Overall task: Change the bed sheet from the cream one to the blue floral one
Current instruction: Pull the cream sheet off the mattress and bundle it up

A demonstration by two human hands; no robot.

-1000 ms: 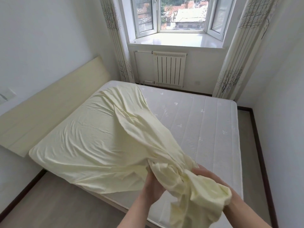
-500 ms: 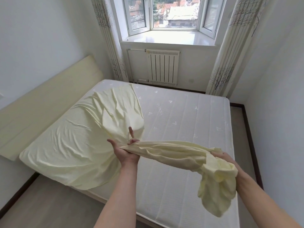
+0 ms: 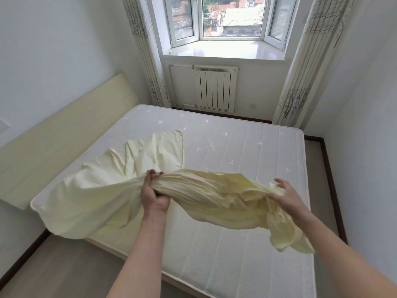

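Both hands grip one cream sheet (image 3: 111, 196): left hand (image 3: 155, 195) fisted round the gathered neck, right hand (image 3: 284, 195) holding the bunched end, probably by thumb only, fingers spread. Two forearms reach over the mattress (image 3: 247, 151) near edge. Sheet's rest drapes its near-left corner. Beyond: one headboard (image 3: 64, 138), one radiator (image 3: 216, 89), two curtains (image 3: 300, 67).

Cream sheet (image 3: 103, 203) on bare mattress (image 3: 247, 151)

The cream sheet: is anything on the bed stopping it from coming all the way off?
Nothing visible. The cream sheet lies loose on the bare mattress, with nothing on top of it, and both hands, left and right, are on it.
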